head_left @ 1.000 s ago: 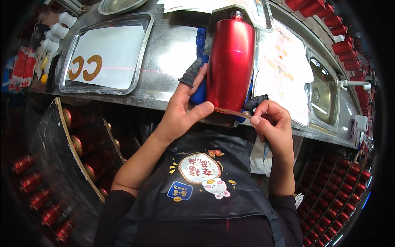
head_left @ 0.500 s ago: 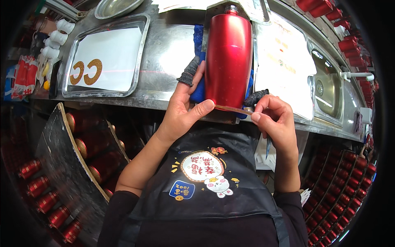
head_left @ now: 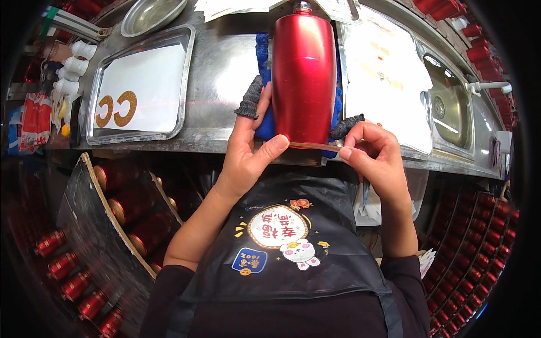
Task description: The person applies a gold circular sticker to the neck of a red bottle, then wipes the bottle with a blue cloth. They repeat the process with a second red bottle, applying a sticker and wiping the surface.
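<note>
A large glossy red bottle (head_left: 303, 79) lies on a blue cloth (head_left: 262, 53), its neck pointing away from me and its base at the counter's front edge. My left hand (head_left: 248, 141) steadies the bottle's left side, thumb pressed at the base's left corner. Along the base runs a thin gold-brown strip (head_left: 315, 146), its left end at that thumb. Between thumb and forefinger, my right hand (head_left: 375, 155) pinches the strip's right end. A slim pointed tool (head_left: 365, 194) shows below the right palm; its grip is hidden. Dark ribbed finger covers sit on both hands.
Left on the steel counter is a metal tray (head_left: 186, 84) with white paper and two gold C-shaped pieces (head_left: 125, 108). A round metal bowl (head_left: 152, 17) stands behind it. White sheets (head_left: 383, 84) and a sink (head_left: 451, 107) are at right. Red bottles (head_left: 129, 205) fill racks below.
The view has shifted slightly, so the bottle and counter appear a little further left. My right hand has drawn the strip's end slightly nearer the base; the left thumb stays at the corner.
</note>
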Demonstrator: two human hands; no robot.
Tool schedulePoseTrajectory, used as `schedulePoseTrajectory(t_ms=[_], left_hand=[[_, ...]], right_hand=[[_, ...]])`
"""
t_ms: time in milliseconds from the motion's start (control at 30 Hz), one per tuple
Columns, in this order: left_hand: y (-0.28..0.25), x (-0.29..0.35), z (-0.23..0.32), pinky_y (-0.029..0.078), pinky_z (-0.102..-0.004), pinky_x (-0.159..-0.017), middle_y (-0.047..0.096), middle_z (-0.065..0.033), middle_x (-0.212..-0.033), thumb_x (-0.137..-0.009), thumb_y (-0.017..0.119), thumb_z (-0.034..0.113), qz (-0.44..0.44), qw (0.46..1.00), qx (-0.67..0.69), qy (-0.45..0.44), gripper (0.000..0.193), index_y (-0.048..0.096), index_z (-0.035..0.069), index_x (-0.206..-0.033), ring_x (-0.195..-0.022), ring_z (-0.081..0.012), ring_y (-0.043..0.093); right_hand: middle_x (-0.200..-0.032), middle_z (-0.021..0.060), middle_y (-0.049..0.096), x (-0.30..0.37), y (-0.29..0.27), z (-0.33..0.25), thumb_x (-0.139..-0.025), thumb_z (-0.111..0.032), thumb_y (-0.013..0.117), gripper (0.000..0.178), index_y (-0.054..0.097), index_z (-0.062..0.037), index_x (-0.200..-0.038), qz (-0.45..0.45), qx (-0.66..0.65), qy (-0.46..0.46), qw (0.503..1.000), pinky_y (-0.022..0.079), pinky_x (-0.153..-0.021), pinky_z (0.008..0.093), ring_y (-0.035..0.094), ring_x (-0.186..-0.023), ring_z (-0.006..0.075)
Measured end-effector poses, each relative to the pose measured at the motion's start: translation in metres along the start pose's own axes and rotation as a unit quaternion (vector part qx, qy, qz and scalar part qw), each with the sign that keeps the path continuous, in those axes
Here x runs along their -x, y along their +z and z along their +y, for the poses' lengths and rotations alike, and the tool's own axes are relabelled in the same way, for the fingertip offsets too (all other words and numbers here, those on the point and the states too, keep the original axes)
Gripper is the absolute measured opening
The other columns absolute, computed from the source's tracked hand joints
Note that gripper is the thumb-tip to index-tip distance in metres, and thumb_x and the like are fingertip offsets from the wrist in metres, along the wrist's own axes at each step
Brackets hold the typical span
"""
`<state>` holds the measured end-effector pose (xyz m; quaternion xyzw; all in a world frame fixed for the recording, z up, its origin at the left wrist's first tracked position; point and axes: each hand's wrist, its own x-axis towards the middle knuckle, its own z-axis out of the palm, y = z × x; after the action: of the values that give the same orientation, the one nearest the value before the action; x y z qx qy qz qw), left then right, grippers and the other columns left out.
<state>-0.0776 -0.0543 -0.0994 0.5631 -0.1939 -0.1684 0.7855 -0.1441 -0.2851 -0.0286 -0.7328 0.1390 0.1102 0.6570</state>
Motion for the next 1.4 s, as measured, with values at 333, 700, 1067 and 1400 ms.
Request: schedulePoseTrajectory(t_ms=[333, 700, 1067, 1400], left_hand=[[0.003, 0.008, -0.002, 0.025, -0.0431, -0.121, 0.031, -0.0214, -0.163, -0.098, 0.066, 0.018, 0.042, 0.998, -0.039, 0.014, 0.069, 0.033, -0.002, -0.155, -0.148, -0.0278, 0.037], [0.001, 0.039, -0.008, 0.018, -0.0627, -0.118, 0.048, -0.0285, -0.15, -0.087, 0.074, 0.023, 0.076, 0.866, -0.454, 0.196, 0.029, 0.078, 0.001, -0.105, -0.135, -0.0366, 0.054], [0.007, 0.039, 0.002, 0.012, -0.0635, -0.118, 0.049, -0.0262, -0.15, -0.084, 0.073, 0.017, 0.072, 0.827, -0.512, 0.219, 0.026, 0.077, -0.002, -0.102, -0.138, -0.0396, 0.051], [0.013, 0.027, 0.014, 0.013, -0.0662, -0.117, 0.053, -0.0215, -0.149, -0.077, 0.077, 0.016, 0.045, 0.783, -0.565, 0.257, 0.022, 0.078, 0.004, -0.095, -0.135, -0.0442, 0.051]], right_hand=[[-0.072, -0.0055, 0.054, -0.004, 0.002, 0.004, -0.086, -0.008, 0.071, 0.013, 0.059, -0.0047, -0.081, 0.004, 0.005, -0.02, 1.0, 0.031, -0.046, 0.0174, 0.046, -0.054, -0.0009], [-0.07, -0.0059, 0.054, -0.005, 0.002, 0.007, -0.087, -0.009, 0.07, 0.012, 0.059, -0.0053, -0.082, -0.008, 0.004, -0.037, 0.999, 0.032, -0.046, 0.0173, 0.045, -0.054, -0.0011], [-0.07, -0.0077, 0.058, -0.01, -0.001, 0.016, -0.086, -0.014, 0.074, 0.016, 0.061, -0.0068, -0.082, -0.008, 0.006, -0.044, 0.999, 0.03, -0.048, 0.0164, 0.046, -0.057, -0.0026], [-0.077, -0.0051, 0.062, -0.016, 0.003, 0.021, -0.086, -0.009, 0.075, 0.014, 0.062, -0.0042, -0.083, -0.03, -0.04, -0.058, 0.997, 0.037, -0.056, 0.0154, 0.052, -0.065, -0.0016]])
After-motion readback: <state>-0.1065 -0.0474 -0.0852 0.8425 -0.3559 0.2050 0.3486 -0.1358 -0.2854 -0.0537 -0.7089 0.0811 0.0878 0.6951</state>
